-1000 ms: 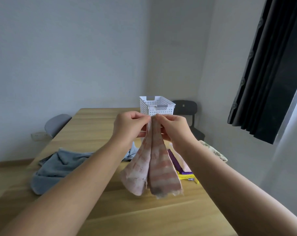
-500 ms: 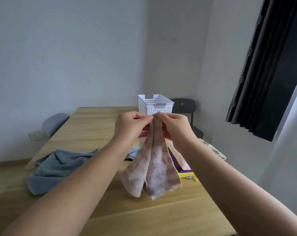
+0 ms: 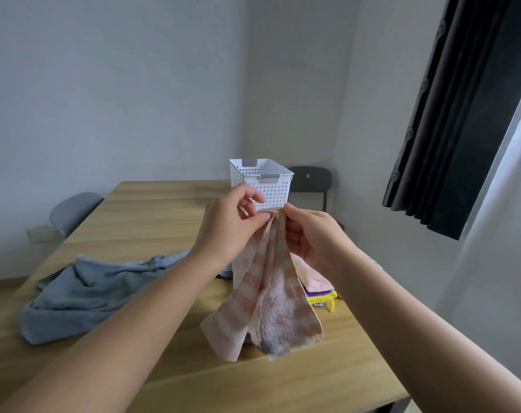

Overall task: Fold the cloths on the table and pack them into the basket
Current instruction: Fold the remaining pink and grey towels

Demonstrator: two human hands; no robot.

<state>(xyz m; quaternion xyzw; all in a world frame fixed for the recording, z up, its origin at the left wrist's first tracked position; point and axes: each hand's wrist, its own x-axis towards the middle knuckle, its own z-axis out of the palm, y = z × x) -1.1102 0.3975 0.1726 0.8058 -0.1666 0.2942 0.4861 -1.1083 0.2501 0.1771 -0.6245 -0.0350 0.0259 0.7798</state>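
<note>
At the left, a crumpled blue towel (image 3: 83, 293) lies on the counter (image 3: 151, 210), not yet folded, so I judge the task is in an early part. The left hand (image 3: 226, 231) and the right hand (image 3: 310, 236) are close together, both pinching the top edge of a pink striped towel (image 3: 268, 299), which hangs between them above the counter. Behind the hands stands the white basket (image 3: 265, 183) (its inside is not visible). At the right, small pink, purple and yellow cloths (image 3: 317, 281) wait in a pile

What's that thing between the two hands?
The bunched top edge of a pink striped cloth, pinched by the left hand and the right hand; the rest hangs down. The head view shows it.
</note>
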